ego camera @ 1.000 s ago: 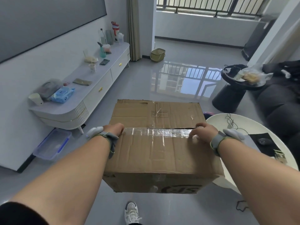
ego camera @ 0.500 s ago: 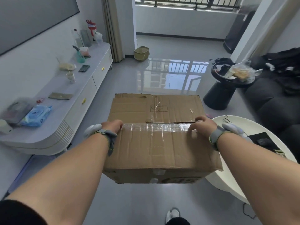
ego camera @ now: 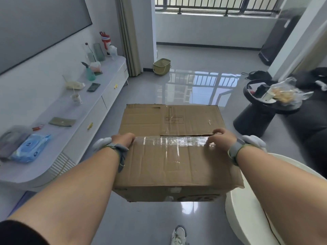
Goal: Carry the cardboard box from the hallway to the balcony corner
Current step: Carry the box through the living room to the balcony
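Observation:
A brown cardboard box (ego camera: 169, 163) with clear tape across its top seam is held in the air in front of me, above the grey floor. My left hand (ego camera: 123, 139) grips its left side at the top edge. My right hand (ego camera: 221, 139) grips the right side, fingers curled over the top flap near a slit in the seam. Both wrists wear grey bands. The balcony area with a railed window (ego camera: 212, 6) lies straight ahead past the shiny floor.
A long white cabinet (ego camera: 99, 103) with bottles, a cup and a blue wipes pack runs along the left wall. A round white table (ego camera: 247, 209) is close on my right, a black side table (ego camera: 256, 114) and dark sofa beyond. A green basket (ego camera: 161, 66) sits by the curtain.
I have walked forward with the box; the cabinet and tables have slid past and the balcony is nearer. Both hands keep the same grip.

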The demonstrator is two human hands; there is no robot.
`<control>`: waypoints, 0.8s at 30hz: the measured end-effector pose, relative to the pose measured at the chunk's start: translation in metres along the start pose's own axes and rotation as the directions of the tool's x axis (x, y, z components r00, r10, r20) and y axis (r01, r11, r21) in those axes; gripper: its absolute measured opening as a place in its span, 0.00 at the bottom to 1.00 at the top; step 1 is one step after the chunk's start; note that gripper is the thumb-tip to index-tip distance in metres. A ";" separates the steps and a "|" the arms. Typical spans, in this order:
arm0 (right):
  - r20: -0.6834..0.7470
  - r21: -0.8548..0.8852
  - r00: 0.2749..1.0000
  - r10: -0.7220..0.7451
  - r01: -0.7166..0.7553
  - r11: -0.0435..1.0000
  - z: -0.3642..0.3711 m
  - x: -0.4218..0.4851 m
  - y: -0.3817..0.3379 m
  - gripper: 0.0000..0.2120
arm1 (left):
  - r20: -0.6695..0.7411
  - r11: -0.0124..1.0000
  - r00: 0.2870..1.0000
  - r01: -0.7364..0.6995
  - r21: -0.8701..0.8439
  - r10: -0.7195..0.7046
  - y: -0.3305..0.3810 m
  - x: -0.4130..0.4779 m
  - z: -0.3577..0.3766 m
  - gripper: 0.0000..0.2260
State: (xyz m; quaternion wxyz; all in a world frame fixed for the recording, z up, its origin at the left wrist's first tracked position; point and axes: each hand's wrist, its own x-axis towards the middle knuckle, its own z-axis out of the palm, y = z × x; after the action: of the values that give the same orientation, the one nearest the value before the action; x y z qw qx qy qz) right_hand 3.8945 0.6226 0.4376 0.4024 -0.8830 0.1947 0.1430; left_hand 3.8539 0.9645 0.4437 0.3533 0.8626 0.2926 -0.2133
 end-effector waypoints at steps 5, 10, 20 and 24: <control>0.026 -0.019 0.999 -0.045 0.046 0.999 -0.023 0.057 -0.030 0.30 | -0.101 0.999 0.995 0.005 0.048 0.000 0.049 0.029 -0.004 0.08; 0.028 -0.037 0.999 -0.043 0.044 0.998 -0.036 0.103 -0.050 0.29 | -0.119 0.976 0.993 -0.005 -0.217 -0.021 0.086 0.065 -0.008 0.11; 0.005 -0.013 1.000 0.005 -0.005 1.000 -0.034 0.199 -0.098 0.29 | -0.047 0.996 0.999 -0.012 -0.083 0.008 0.161 0.167 -0.031 0.10; -0.022 -0.001 0.999 0.039 -0.039 0.999 -0.033 0.239 -0.126 0.29 | -0.021 1.000 1.000 0.020 0.002 -0.020 0.197 0.220 -0.049 0.09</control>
State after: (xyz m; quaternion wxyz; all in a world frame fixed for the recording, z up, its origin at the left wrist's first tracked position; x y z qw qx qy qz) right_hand 4.1665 0.6189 0.4435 0.3966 -0.8810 0.2160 0.1412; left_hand 4.1534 0.9645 0.4454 0.3470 0.8622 0.3047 -0.2081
